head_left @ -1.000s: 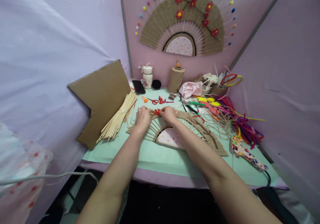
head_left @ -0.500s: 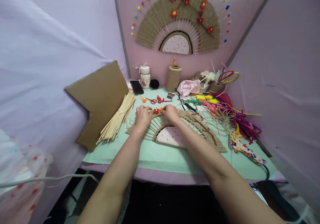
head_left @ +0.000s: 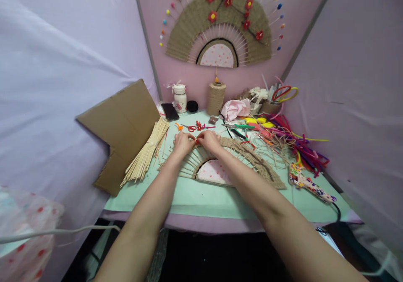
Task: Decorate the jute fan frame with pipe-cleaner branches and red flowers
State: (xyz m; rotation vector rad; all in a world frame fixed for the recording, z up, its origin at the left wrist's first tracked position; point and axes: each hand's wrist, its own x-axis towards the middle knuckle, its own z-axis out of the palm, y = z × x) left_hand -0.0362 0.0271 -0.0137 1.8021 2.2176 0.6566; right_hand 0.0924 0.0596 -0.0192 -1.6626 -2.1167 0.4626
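A twine-wrapped fan [head_left: 267, 171] with thin sticks and a dotted half-circle centre [head_left: 212, 171] lies on the table. At its upper edge, the fingers of my left hand [head_left: 184, 142] are closed on a small red-orange flower [head_left: 197, 140]. My right hand [head_left: 208, 141] pinches the same flower from the other side, and the two hands nearly touch. The flower is mostly covered by my fingers. Behind my hands lie red scissors [head_left: 190, 128], an orange piece [head_left: 179, 126] and a small red flower [head_left: 199, 125].
Bundled sticks [head_left: 147, 152] and folded cardboard [head_left: 121, 126] stand left. Pliers [head_left: 238, 134], coloured pipe cleaners [head_left: 310, 152] and a patterned glue gun [head_left: 311, 185] lie right. At the back are a twine spool [head_left: 216, 99], bottle [head_left: 179, 98] and phone [head_left: 170, 111]. A finished fan [head_left: 220, 22] hangs above.
My hands have come closer together around the flower, which is now more hidden by my fingers. The whole view has shifted slightly.
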